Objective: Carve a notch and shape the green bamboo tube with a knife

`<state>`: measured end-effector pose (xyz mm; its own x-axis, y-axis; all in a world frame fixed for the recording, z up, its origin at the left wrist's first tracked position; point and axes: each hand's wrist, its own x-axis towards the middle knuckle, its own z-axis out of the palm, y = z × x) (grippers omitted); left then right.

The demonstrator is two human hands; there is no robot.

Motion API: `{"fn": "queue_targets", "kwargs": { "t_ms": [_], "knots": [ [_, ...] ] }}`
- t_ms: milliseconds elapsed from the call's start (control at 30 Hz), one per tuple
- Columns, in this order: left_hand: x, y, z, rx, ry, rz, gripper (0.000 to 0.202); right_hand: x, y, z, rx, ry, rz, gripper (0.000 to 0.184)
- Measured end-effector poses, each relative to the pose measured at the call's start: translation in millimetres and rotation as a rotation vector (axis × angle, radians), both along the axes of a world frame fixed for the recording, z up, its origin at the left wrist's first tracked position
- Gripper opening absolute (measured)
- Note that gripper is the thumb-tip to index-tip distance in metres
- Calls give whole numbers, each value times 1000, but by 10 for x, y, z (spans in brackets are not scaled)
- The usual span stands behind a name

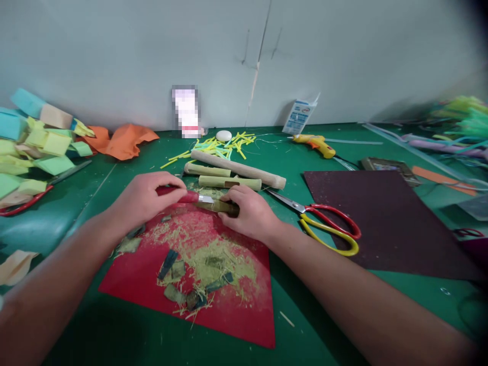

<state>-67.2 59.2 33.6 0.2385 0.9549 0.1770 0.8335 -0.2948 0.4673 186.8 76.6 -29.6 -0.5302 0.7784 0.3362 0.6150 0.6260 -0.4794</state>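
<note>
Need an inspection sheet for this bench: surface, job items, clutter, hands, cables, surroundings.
Surface: green tabletop; red sheet littered with shavings and dark chips; dark sheet at right.
Job items: red-handled knife, blade at a short bamboo tube; two more tubes and a pale rod beyond.
Clutter: scissors, open; yellow glue gun; coloured strips; folded paper blocks; orange sheet.
Hands: left grips the knife; right holds the tube.
Cables: thin strand near the glue gun's nozzle; power cord can't be made out.
Surroundings: pale wall; blue-and-white packet leaning there.
</note>
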Motion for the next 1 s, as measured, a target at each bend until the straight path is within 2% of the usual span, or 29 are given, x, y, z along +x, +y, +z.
{"fn": "queue_targets", "kwargs": {
  "t_ms": [100,133,267,433,567,767,1000],
  "knots": [
    [56,-177,130,71,187,-193,30,2,-6,27,25,-31,36,16],
    [81,-227,160,88,217,-219,28,1,-11,38,28,-40,46,15],
    [176,-358,235,187,226,-176,24,-2,-25,64,19,-60,62,14],
    [231,-402,275,263,197,-89,22,17,-19,64,-2,-55,44,16],
    [261,-395,251,244,196,-132,20,19,-23,64,-11,-62,34,17],
    [305,-381,223,206,211,-102,22,12,-19,56,-14,-55,33,17],
    [332,-387,222,215,260,-129,24,17,-20,68,-23,-40,34,13]
  ]
}}
